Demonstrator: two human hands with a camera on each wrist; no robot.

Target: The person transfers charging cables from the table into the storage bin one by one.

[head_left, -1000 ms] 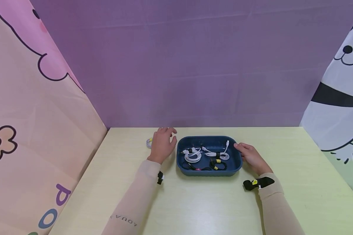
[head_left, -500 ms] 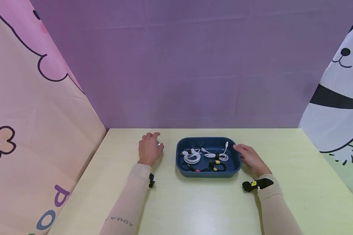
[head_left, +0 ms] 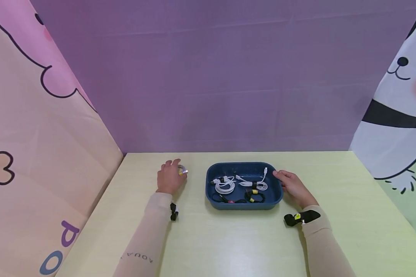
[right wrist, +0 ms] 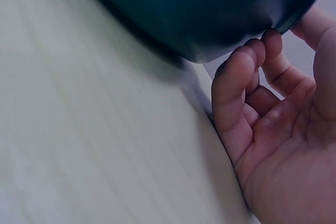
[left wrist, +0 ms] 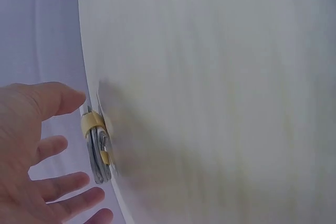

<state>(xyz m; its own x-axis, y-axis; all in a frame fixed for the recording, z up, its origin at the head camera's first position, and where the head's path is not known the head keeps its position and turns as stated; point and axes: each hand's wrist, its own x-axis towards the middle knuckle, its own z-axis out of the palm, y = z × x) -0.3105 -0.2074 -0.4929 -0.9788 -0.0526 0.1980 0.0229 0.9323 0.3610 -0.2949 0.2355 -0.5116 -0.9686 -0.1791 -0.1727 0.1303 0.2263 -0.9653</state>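
Observation:
My left hand (head_left: 168,177) is at a coiled grey cable (head_left: 182,170) with yellow straps, on the back left of the table. In the left wrist view the thumb and fingers (left wrist: 63,184) spread beside the cable (left wrist: 98,153), with gaps between them and it. A blue rectangular bin (head_left: 242,206) stands at the middle of the table, to the right of that hand. My right hand (head_left: 294,186) pinches the bin's right rim. The right wrist view shows bent fingers (right wrist: 236,77) against the bin's outer wall (right wrist: 184,9).
Inside the bin lie two white coiled cables (head_left: 225,186) and dark cables (head_left: 254,197) with yellow or red parts. The pale table (head_left: 228,242) meets a purple backdrop (head_left: 194,96) at its back edge. Printed cloths (head_left: 55,154) hang at both sides.
My left hand has moved left, from beside the bin to the coiled cable. The right hand stays at the bin's rim, and the bin has not moved on the table.

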